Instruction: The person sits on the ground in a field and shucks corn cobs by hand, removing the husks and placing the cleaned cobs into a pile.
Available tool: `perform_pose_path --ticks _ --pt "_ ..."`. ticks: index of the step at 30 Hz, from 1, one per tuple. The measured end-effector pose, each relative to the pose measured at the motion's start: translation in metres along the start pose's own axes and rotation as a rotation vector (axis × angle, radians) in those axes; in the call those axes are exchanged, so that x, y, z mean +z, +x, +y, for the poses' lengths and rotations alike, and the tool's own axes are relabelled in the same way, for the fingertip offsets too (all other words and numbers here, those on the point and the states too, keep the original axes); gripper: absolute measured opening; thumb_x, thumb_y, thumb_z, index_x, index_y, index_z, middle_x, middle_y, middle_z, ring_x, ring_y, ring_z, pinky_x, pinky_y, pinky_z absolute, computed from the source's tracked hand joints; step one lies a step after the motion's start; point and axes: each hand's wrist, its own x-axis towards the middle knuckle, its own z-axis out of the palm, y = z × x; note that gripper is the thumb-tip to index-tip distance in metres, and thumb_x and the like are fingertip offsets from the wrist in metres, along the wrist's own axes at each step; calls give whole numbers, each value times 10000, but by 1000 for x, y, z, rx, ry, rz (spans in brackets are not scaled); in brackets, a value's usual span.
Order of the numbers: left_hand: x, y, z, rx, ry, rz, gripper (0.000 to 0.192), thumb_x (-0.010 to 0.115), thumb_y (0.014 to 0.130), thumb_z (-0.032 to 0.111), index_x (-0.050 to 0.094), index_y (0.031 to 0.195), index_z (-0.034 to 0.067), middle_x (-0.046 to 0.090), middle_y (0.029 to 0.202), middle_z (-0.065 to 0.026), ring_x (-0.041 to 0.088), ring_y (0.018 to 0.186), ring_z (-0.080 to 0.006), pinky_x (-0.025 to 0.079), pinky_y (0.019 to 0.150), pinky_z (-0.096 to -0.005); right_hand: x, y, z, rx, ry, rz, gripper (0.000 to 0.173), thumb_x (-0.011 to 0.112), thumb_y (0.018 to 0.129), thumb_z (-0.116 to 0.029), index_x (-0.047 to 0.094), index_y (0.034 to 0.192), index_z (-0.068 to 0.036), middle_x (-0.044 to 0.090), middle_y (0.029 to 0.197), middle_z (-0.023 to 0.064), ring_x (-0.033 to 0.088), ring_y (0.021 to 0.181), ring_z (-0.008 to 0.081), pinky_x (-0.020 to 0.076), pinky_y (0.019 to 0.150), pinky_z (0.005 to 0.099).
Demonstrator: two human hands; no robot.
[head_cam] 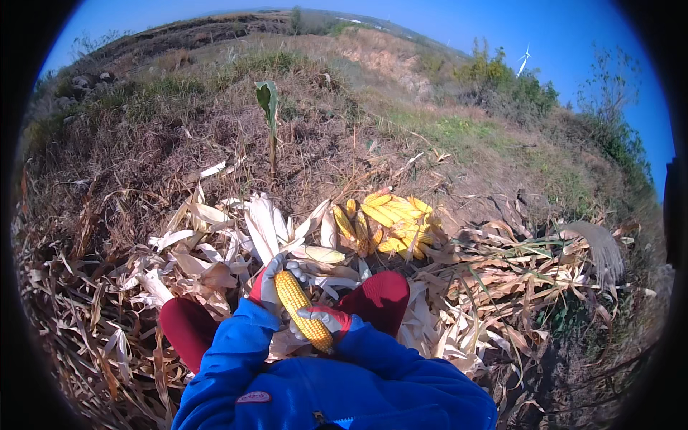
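Both my hands wear grey and red work gloves and hold one husked ear of yellow corn (294, 301) in front of my chest. My left hand (273, 282) grips its upper end, where pale peeled-back husks (262, 226) stand out beyond the glove. Around the lower part of the same ear lies my right hand (324, 318). Beyond my knees is a pile of husked yellow corn ears (398, 215) on the ground. An ear still partly in pale husk (318, 254) lies left of that pile.
Dry corn husks (199, 269) are strewn around my legs. At the right lies a heap of dry stalks and leaves (505, 274). A single green-leaved corn stalk (272, 134) stands ahead in the dry grass. My red-clad knees (379, 301) are bent at either side of my hands.
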Motion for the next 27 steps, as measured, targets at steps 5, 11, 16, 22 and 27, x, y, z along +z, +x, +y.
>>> perform_pose_path --ticks 5,11,16,22,27 --pt "-80 26 79 321 103 -31 304 489 921 343 514 780 75 499 611 -44 493 602 -236 447 621 -359 1 8 32 37 -151 -2 444 601 873 -299 514 1201 -12 633 945 100 635 833 184 519 720 286" --pt "-44 8 119 559 20 312 264 409 924 302 514 922 60 568 797 -98 550 713 -267 499 702 -402 22 -21 11 39 -78 -87 446 632 860 -244 511 1227 -23 628 927 79 629 828 168 511 698 275" --pt "-125 -3 167 615 -36 -78 334 389 936 337 574 984 63 639 915 -75 615 885 -271 508 799 -396 26 -32 20 32 -99 -112 453 605 882 -264 488 1252 -30 611 973 76 609 796 148 493 681 251" --pt "-83 -1 85 325 164 339 418 461 932 451 558 1101 81 631 1043 -85 619 925 -227 489 817 -390 2 -30 8 -108 10 189 473 574 887 -401 560 1157 -13 637 892 96 624 761 177 517 683 297" --pt "-59 -27 -11 -15 465 -23 478 486 942 424 525 1212 31 621 1077 -82 610 980 -204 478 868 -360 -18 10 -4 29 -160 230 468 610 879 -361 532 1181 -11 629 920 102 619 842 196 508 745 331"
